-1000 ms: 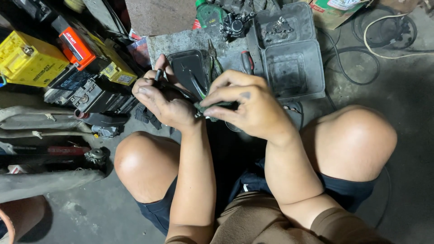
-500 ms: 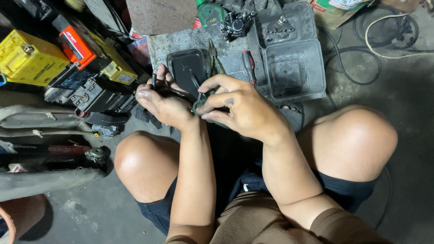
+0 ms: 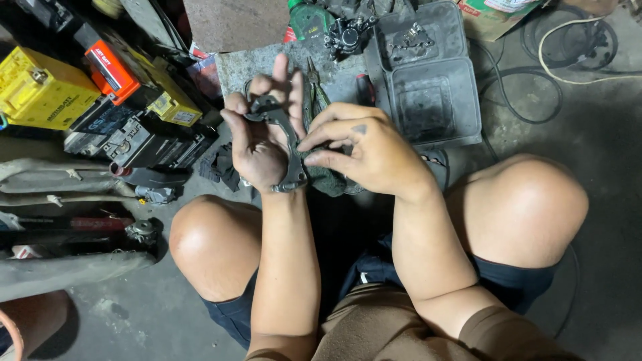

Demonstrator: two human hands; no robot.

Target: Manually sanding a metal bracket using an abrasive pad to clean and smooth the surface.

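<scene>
A grey bracket [image 3: 284, 144] lies across my left hand [image 3: 262, 144], palm up, fingers curled round its top. My right hand [image 3: 374, 150] pinches its edge beside a rag [image 3: 328, 179].

Count from where I sit: two hands up, my left hand [image 3: 262, 144] and my right hand [image 3: 371, 150]. One curved grey metal bracket [image 3: 284, 144] across the left palm. One dark rag [image 3: 328, 179] under the right hand. One grey plastic case [image 3: 428, 87], lid open, so two tray halves showing. One yellow battery [image 3: 41, 90], one orange-topped battery [image 3: 110, 67], at least two black batteries [image 3: 144, 140] beside them. One pair of pliers [image 3: 314, 83] on the slab. One white cable [image 3: 575, 63] loop, top right.
</scene>
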